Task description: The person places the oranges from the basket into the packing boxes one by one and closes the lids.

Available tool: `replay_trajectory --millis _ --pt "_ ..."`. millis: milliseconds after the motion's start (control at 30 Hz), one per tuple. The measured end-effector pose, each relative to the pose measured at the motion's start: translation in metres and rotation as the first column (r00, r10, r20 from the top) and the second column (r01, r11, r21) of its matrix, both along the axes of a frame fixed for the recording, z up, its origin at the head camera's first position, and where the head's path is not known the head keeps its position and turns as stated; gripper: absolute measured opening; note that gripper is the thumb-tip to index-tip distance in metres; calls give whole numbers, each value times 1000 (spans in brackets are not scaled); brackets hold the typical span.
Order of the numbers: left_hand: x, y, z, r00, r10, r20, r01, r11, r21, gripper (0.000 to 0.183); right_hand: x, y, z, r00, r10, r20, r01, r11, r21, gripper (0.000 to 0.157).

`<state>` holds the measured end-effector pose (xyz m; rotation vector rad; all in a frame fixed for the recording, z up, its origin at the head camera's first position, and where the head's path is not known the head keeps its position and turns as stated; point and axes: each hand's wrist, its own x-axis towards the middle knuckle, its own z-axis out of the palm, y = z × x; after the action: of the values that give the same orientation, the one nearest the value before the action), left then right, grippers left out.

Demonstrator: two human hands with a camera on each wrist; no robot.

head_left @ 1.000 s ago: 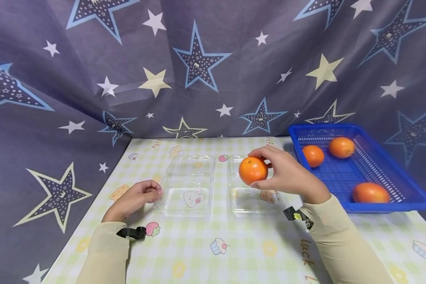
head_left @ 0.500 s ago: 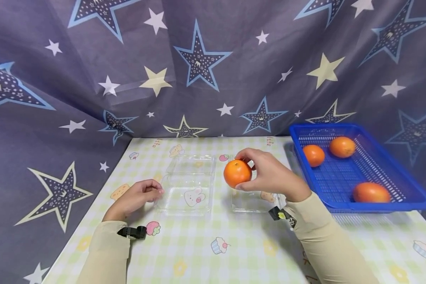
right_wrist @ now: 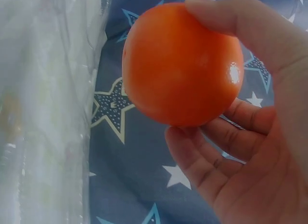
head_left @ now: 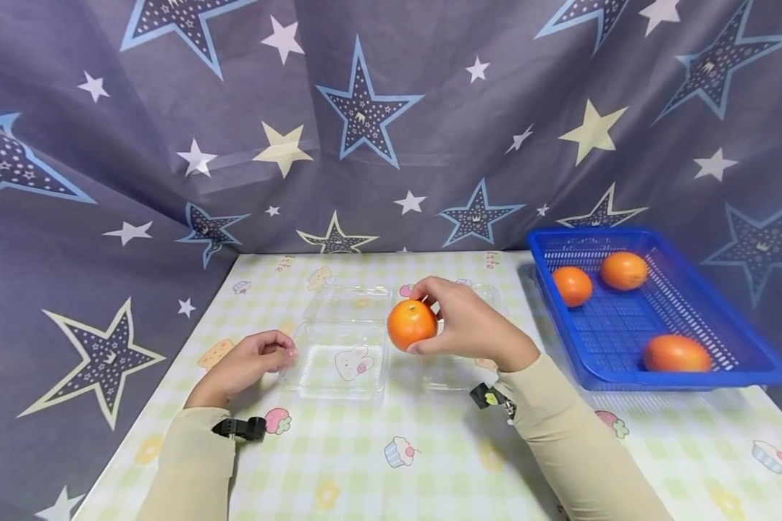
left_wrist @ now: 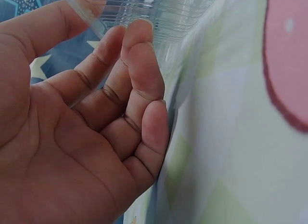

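My right hand point(head_left: 472, 325) grips a round, glossy orange point(head_left: 412, 325) between thumb and fingers, held above the table in the gap between two clear plastic containers. In the right wrist view the thumb lies over the orange point(right_wrist: 183, 65) and the fingertips press its underside. At the left container point(head_left: 339, 362), my left hand point(head_left: 244, 365) pinches the near-left rim. The left wrist view shows the thumb point(left_wrist: 53, 24) seen through the plastic wall, with the curled fingers outside it. Behind my right hand stands the second clear container point(head_left: 450, 376), partly hidden by it.
A blue plastic basket point(head_left: 674, 380) stands at the right of the table, with three more oranges inside, one of them the near orange point(head_left: 678, 353). A checked tablecloth point(head_left: 339, 463) covers the table. A star-patterned curtain point(head_left: 404, 87) hangs behind.
My right hand has carried the orange leftward, from over the right container to the gap beside the left one, and slightly lower. The left hand stays at its container's rim.
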<state>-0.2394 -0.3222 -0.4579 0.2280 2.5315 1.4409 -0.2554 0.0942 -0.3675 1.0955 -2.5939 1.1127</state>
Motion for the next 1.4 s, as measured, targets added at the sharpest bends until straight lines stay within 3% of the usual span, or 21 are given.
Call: replay_trajectory --millis 300,600,1100,1400 --pt "1 1 1 1000 16 2 -16 1000 -19 30 -2 -22 -8 999 37 19 -37 999 15 63" --pt "0 2 3 1000 14 2 -14 1000 -20 31 -4 -41 -14 999 48 -20 -48 998 46 63" --pt "-2 1 2 1000 16 12 -16 1000 -15 29 -3 -67 -27 996 66 -51 -68 997 -35 66" --pt "0 1 3 1000 3 14 -3 1000 4 23 -4 -85 -30 998 56 -28 -56 998 0 68"
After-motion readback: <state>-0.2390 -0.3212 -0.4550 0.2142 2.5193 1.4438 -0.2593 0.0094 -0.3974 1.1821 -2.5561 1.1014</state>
